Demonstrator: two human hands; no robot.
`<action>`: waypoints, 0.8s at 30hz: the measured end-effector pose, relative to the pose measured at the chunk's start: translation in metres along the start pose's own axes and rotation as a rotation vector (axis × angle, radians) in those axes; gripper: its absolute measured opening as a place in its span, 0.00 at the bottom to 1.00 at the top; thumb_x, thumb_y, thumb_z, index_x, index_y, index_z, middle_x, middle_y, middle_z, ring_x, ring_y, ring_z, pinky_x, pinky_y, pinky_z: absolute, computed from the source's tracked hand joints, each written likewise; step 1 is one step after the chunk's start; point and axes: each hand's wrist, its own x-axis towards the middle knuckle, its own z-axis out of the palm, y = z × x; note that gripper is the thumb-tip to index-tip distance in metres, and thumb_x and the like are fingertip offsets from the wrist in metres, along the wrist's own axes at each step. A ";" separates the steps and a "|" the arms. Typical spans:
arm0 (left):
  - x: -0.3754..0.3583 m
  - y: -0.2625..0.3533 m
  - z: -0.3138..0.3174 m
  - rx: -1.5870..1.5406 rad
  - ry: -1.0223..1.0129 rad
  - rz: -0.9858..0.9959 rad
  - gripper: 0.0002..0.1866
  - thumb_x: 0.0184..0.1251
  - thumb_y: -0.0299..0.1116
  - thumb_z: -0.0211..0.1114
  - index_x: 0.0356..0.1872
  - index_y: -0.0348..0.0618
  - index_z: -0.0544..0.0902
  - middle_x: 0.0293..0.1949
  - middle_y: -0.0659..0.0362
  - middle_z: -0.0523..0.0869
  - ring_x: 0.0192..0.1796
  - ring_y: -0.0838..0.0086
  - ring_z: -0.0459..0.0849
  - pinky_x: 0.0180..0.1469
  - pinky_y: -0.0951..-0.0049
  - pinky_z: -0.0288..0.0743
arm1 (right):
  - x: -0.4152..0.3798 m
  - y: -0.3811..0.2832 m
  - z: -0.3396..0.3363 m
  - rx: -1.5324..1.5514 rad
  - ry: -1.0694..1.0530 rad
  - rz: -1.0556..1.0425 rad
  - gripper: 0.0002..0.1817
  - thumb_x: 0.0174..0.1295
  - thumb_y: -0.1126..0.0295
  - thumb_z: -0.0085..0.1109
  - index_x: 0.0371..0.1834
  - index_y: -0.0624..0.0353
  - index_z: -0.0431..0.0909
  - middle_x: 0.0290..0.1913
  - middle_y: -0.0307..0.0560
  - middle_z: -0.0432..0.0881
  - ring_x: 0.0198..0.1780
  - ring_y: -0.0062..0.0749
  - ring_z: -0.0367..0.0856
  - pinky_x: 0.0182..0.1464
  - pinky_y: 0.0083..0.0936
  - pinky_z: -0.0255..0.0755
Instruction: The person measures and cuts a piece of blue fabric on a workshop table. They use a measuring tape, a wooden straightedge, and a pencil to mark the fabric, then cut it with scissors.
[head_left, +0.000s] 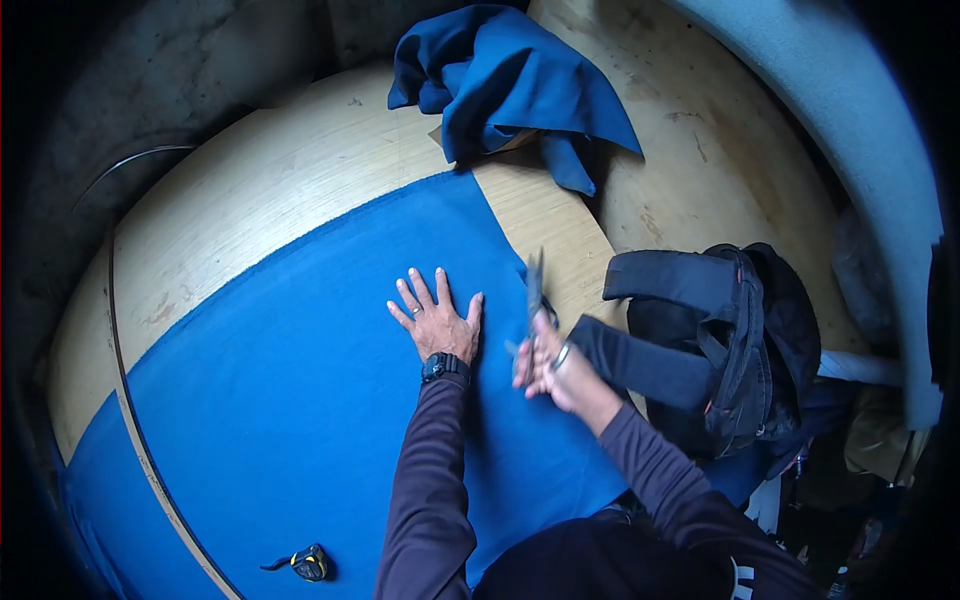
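Observation:
Blue fabric [300, 370] is spread over the wooden table. My left hand [435, 318] lies flat on it with fingers spread, holding nothing; a ring and a black watch show on it. To its right, my right hand [550, 365] is closed around the handles of a pair of scissors [535, 290], near the fabric's right edge. The scissors point up and away from me, somewhat blurred; how far the blades are apart is hard to tell.
A crumpled blue cloth [520, 80] sits at the table's far side. On the right is a black backpack [740, 340] with its straps toward the fabric. A long thin ruler [150, 465] crosses the left side, and a tape measure [310, 563] lies near the front.

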 end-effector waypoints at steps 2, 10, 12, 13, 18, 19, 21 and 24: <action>0.000 -0.002 0.002 -0.007 -0.005 0.002 0.45 0.72 0.70 0.60 0.82 0.53 0.69 0.85 0.42 0.56 0.88 0.43 0.47 0.84 0.30 0.34 | 0.022 -0.029 -0.024 0.073 0.015 -0.020 0.39 0.64 0.21 0.57 0.37 0.52 0.76 0.29 0.39 0.81 0.29 0.32 0.86 0.27 0.26 0.77; -0.001 -0.002 0.001 0.003 -0.026 0.017 0.41 0.75 0.69 0.58 0.82 0.58 0.69 0.86 0.41 0.54 0.88 0.41 0.45 0.84 0.29 0.33 | -0.007 -0.051 -0.094 -0.485 0.171 -0.214 0.30 0.73 0.36 0.62 0.32 0.54 0.77 0.22 0.37 0.79 0.21 0.21 0.81 0.21 0.16 0.66; 0.000 -0.001 0.000 0.016 -0.024 0.026 0.40 0.76 0.69 0.58 0.82 0.60 0.69 0.86 0.41 0.54 0.88 0.41 0.45 0.84 0.28 0.33 | -0.024 -0.039 -0.087 -0.639 0.055 -0.179 0.30 0.74 0.38 0.64 0.31 0.57 0.78 0.21 0.36 0.79 0.21 0.18 0.81 0.21 0.15 0.69; 0.000 0.000 0.000 0.030 -0.025 0.025 0.40 0.76 0.69 0.58 0.82 0.60 0.70 0.86 0.41 0.54 0.88 0.41 0.45 0.84 0.28 0.34 | -0.031 -0.036 -0.081 -0.623 0.028 -0.102 0.30 0.73 0.38 0.64 0.31 0.57 0.78 0.21 0.36 0.78 0.21 0.18 0.81 0.22 0.16 0.70; 0.000 0.000 0.003 0.074 -0.031 0.088 0.39 0.78 0.67 0.56 0.82 0.60 0.69 0.86 0.42 0.55 0.88 0.41 0.46 0.83 0.28 0.33 | -0.038 -0.012 -0.094 -0.634 0.003 0.084 0.30 0.72 0.39 0.67 0.31 0.58 0.77 0.22 0.36 0.77 0.21 0.18 0.80 0.22 0.16 0.70; 0.000 -0.001 0.005 0.079 -0.037 0.115 0.38 0.78 0.66 0.56 0.82 0.59 0.69 0.86 0.42 0.55 0.88 0.42 0.47 0.83 0.28 0.33 | -0.026 0.007 -0.113 -0.600 -0.021 0.058 0.30 0.69 0.39 0.71 0.30 0.57 0.76 0.22 0.35 0.75 0.20 0.17 0.75 0.22 0.17 0.68; 0.002 -0.001 0.005 0.073 -0.058 0.163 0.37 0.79 0.65 0.56 0.82 0.59 0.69 0.85 0.42 0.56 0.88 0.43 0.47 0.84 0.29 0.33 | -0.025 0.014 -0.119 -0.660 0.017 0.063 0.28 0.71 0.41 0.69 0.29 0.52 0.74 0.21 0.33 0.72 0.20 0.18 0.68 0.23 0.18 0.65; 0.001 -0.001 0.004 0.069 -0.069 0.191 0.36 0.79 0.63 0.57 0.81 0.58 0.71 0.85 0.42 0.57 0.88 0.43 0.48 0.84 0.29 0.34 | -0.032 -0.029 -0.097 -0.846 -0.098 0.104 0.31 0.70 0.35 0.65 0.45 0.56 0.78 0.27 0.38 0.77 0.25 0.23 0.73 0.31 0.23 0.72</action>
